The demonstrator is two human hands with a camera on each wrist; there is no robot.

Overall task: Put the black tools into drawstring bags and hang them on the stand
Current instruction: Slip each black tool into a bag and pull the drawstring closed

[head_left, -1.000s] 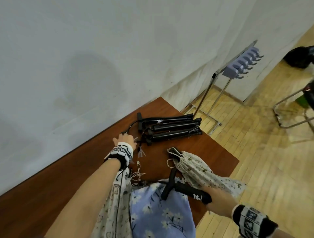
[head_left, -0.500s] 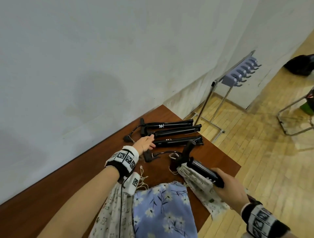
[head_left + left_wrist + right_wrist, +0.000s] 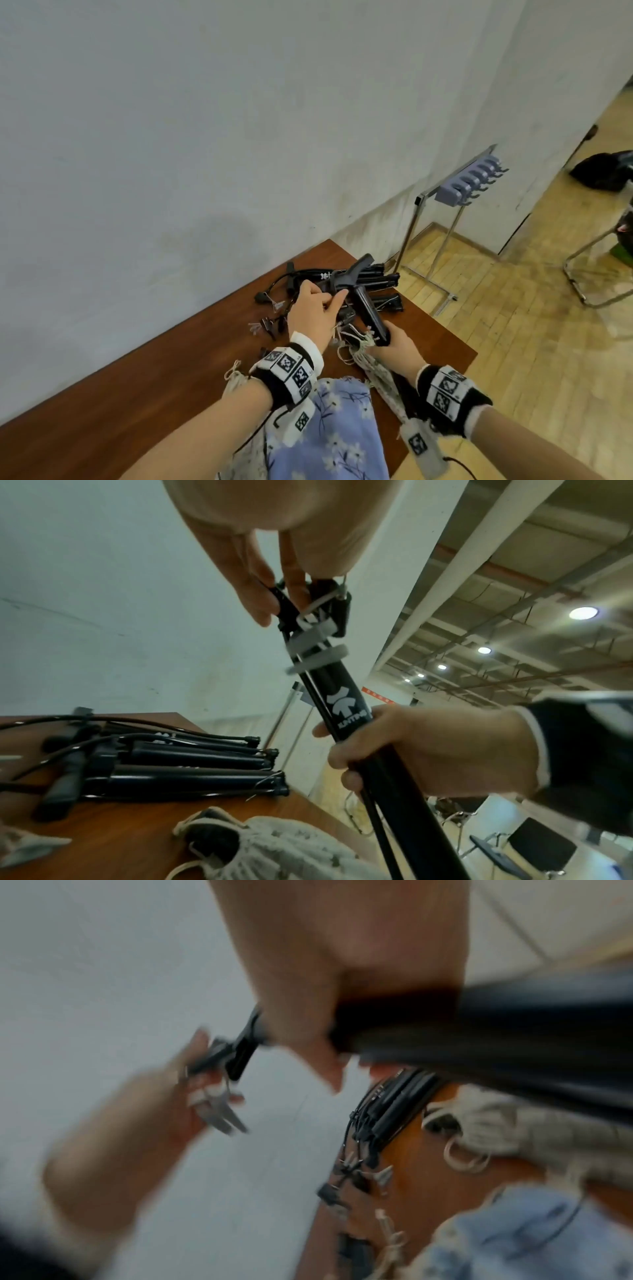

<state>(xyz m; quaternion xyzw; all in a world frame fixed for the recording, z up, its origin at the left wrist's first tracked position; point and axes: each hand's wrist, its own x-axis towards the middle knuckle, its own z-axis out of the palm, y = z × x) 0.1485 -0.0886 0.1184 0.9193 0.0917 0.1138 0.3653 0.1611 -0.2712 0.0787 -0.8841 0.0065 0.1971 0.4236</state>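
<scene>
Right hand: the right hand point(image 3: 390, 344) is wrapped round the barrel of a long black tube-shaped tool point(image 3: 368, 313) with a white logo, lifting it off the brown wooden counter point(image 3: 144, 387) so its T-shaped handle end points up and away, towards the far wall.
Left hand: the left hand point(image 3: 313, 315) pinches the small parts at the raised tool's upper end; in the left wrist view its fingertips point(image 3: 263, 610) close on a black fitting beside grey clips and a bent wire. Probably it is steadying or folding those loose bits so the tool slips into a bag cleanly.
Held tool: aloft between both hands, tilted, above the cream patterned drawstring bag point(image 3: 371, 365) whose open mouth lies just below the right hand.
Other tools: a row of similar black tubes with hoses point(image 3: 370, 281) lies side by side at the far right end of the counter, not yet bagged.
Other bag: a blue floral cloth bag point(image 3: 329, 431) lies near the person, between the forearms.
Stand: a metal-legged stand with a row of grey hooks point(image 3: 469, 181) waits on the wooden floor beyond the counter's far right; I see nothing hanging on it.
Stage: my reading is that bagging of this tool is about to begin.
Right wrist view: badly blurred; it adds little.
</scene>
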